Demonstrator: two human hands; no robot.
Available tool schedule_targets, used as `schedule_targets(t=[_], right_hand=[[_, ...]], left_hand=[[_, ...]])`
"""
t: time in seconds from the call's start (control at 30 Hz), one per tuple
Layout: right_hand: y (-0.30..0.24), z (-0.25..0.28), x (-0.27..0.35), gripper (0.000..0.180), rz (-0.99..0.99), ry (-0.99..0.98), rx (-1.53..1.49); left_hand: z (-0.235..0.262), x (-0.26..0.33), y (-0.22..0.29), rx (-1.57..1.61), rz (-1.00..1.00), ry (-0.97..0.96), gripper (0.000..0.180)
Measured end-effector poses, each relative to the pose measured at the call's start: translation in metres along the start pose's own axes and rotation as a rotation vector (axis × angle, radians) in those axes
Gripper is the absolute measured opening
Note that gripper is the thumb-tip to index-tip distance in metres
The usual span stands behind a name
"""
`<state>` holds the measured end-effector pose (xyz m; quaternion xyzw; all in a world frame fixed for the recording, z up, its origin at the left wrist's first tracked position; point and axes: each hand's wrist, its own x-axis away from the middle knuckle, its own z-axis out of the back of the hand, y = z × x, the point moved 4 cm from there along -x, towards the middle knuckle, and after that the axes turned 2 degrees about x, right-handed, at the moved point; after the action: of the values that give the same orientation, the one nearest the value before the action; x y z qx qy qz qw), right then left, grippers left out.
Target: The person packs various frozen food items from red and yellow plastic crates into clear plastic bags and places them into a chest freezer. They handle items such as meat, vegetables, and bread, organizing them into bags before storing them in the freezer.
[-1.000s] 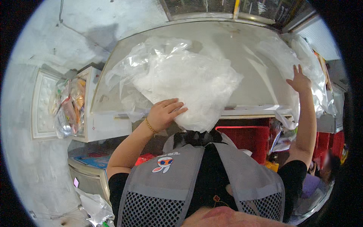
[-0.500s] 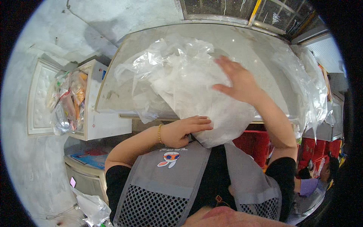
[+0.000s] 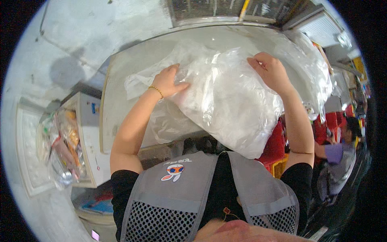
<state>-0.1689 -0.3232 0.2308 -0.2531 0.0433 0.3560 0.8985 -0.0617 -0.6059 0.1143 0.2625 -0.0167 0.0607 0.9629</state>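
Note:
A large, clear, crinkled plastic bag [image 3: 229, 92] spreads over the pale table [image 3: 133, 48], its lower corner hanging past the near edge. My left hand [image 3: 168, 82] lies at the bag's left side, thumb and fingers apart over the film. At the far right edge of the bag is my right hand [image 3: 272, 71], its fingertips drawn together in a pinch on the film. More loose film lies flat beneath the bag on the left.
An open white freezer [image 3: 88, 133] holding bagged goods stands on the left. Another heap of clear plastic [image 3: 308, 64] sits at the table's right end. Red crates [image 3: 275, 141] stand below on the right. A person with a purple sleeve [image 3: 333, 153] is farther right.
My left hand has moved from the bag's near edge up to its left side. My right hand has shifted right and its spread fingers have closed. The bag now hangs farther over the near edge.

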Motion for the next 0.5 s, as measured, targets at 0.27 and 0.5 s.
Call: schedule_targets(t=[0.27, 0.5], right_hand=[[-0.003, 0.028, 0.03, 0.036, -0.323, -0.097, -0.473], [-0.024, 0.054, 0.095, 0.028, -0.328, -0.034, -0.093]], left_hand=[[0.012, -0.056, 0.087, -0.436, -0.195, -0.114, 0.066], [0.032, -0.08, 0.13, -0.187, -0.175, -0.075, 0.03]])
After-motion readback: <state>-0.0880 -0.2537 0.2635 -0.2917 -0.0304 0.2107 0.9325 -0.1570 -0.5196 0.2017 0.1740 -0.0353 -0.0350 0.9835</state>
